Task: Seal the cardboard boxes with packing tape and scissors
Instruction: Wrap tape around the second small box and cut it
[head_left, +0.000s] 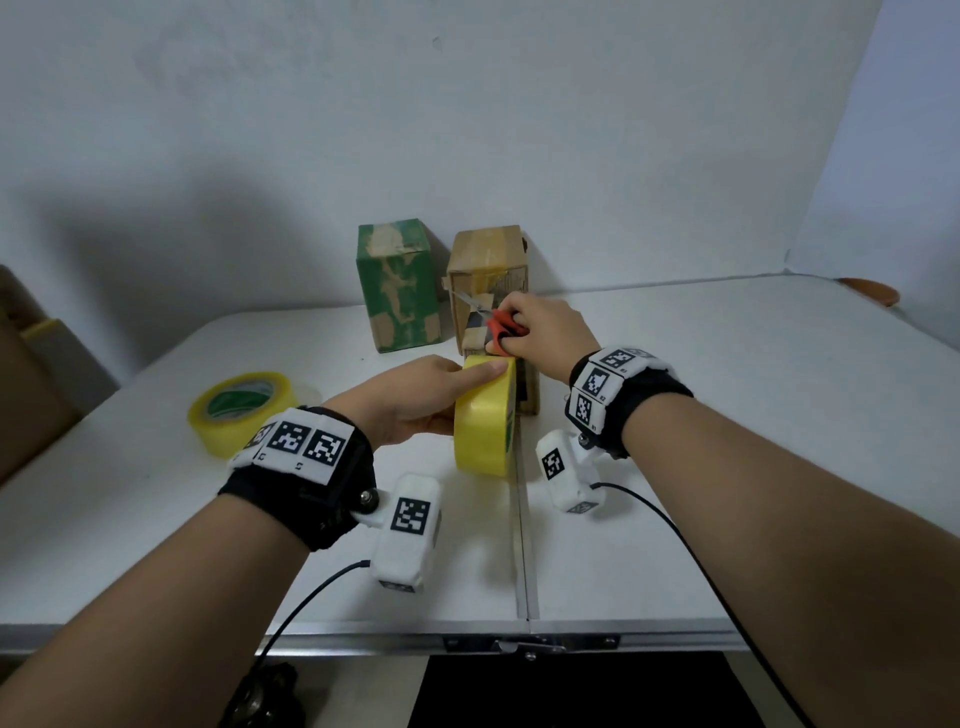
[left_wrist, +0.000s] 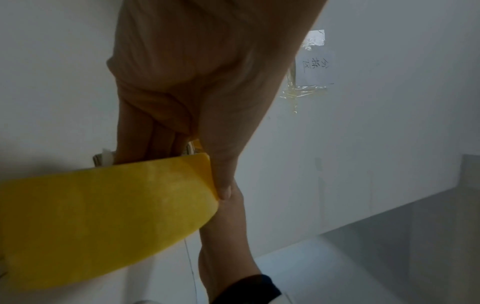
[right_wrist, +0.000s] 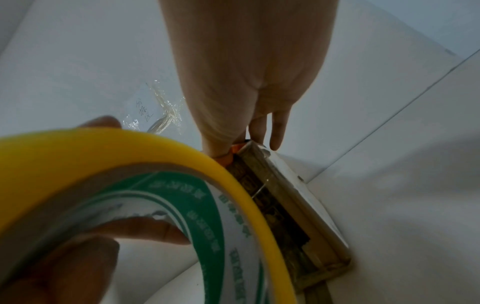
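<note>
The left hand (head_left: 410, 395) is gripping an upright yellow roll of packing tape (head_left: 485, 421), thumb along its rim. Just beyond it, the right hand (head_left: 545, 332) is clutching red-handled steel scissors (head_left: 491, 325), blades angled over the brown cardboard box (head_left: 491, 280) directly behind the roll, on the white folding table (head_left: 727, 415).

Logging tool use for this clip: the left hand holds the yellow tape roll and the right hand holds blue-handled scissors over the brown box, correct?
Not quite: the head view shows the scissors in the right hand have red handles, not blue. The left hand does hold the yellow tape roll, by the brown box.
</note>
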